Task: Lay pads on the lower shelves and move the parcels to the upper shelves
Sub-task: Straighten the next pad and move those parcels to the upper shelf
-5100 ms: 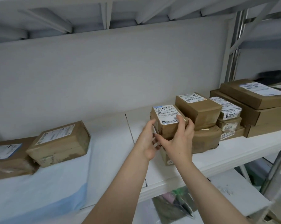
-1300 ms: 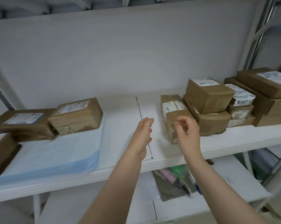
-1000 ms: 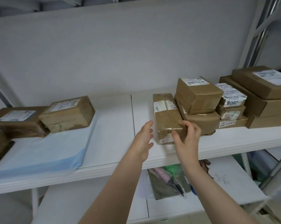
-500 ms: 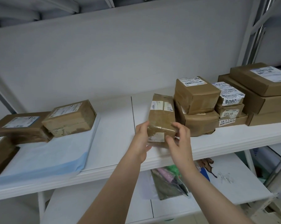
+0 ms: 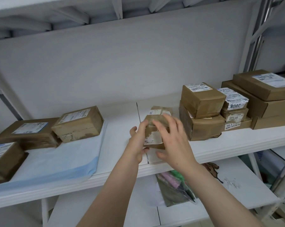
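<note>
The parcel [image 5: 159, 113] has been pulled away from the stack and is now tilted near the shelf's [image 5: 120, 128] front edge, over the board seam. The left hand [image 5: 137, 141] grips its left side. The right hand [image 5: 173, 141], pinching it half a second ago, now spreads straight fingers across its front, probably re-gripping before the lift to a higher shelf.

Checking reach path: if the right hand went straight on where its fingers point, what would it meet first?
The small parcel that the left hand grips. The right hand points spread fingers at it from close by, and motion blur hides whether they touch.
</note>
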